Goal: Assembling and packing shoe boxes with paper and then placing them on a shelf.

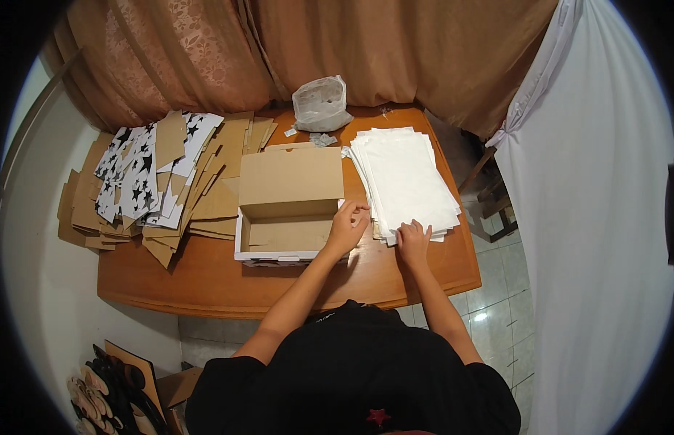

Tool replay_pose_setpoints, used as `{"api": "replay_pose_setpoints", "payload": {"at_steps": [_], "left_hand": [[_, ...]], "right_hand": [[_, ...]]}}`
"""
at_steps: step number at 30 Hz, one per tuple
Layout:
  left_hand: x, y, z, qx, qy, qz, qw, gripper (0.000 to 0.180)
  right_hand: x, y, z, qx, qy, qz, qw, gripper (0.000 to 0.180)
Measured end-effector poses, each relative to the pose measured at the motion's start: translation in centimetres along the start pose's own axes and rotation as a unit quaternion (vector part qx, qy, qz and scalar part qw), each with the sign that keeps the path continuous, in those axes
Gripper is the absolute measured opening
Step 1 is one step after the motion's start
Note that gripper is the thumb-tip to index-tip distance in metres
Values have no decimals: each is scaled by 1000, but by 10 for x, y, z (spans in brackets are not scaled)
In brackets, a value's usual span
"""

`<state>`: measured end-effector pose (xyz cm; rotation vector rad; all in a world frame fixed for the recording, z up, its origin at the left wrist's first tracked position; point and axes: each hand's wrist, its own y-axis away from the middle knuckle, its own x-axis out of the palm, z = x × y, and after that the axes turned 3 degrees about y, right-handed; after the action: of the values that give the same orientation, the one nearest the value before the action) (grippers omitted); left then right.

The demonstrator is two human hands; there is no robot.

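An open cardboard box (290, 230), white outside and brown inside, stands before me with its lid (290, 176) tipped back. My left hand (348, 226) is beside the box's right wall, its fingers loosely bent and a little apart, with nothing visible in them. To its right lies a stack of white paper sheets (409, 177), with edges unevenly lined up. My right hand (413, 239) rests on the near edge of that stack, fingers spread over the top sheets. Whether its fingertips have lifted any sheet is too small to tell.
Flattened brown cardboard pieces (214, 199) and star-printed white ones (137, 174) are heaped on the table's left. A translucent plastic bag (320, 104) stands at the back by the brown curtain (395, 51). A white cloth (591, 217) hangs at right; shoes (97, 391) lie lower left.
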<state>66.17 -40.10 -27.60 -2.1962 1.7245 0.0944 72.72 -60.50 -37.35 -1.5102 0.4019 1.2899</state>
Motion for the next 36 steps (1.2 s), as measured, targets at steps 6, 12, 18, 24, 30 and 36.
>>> {"api": "replay_pose_setpoints", "payload": {"at_steps": [6, 12, 18, 24, 30, 36], "left_hand": [[19, -14, 16, -157, 124, 70, 977, 31], [22, -47, 8, -467, 353, 115, 803, 72], [20, -73, 27, -367, 254, 177, 877, 41], [-10, -60, -15, -147, 169, 112, 968, 27], [-109, -22, -25, -165, 220, -5, 961, 28], [-178, 24, 25, -219, 161, -98, 957, 30]], "right_hand": [[-25, -21, 1, 42, -77, -42, 995, 9], [-82, -34, 45, 15, -146, -165, 975, 7], [-117, -11, 90, -93, -190, -126, 969, 11], [-131, -6, 109, -69, -236, -37, 969, 18], [-134, -34, 128, -25, -304, -6, 952, 26], [-107, -83, 158, -66, -323, -8, 944, 26]]}}
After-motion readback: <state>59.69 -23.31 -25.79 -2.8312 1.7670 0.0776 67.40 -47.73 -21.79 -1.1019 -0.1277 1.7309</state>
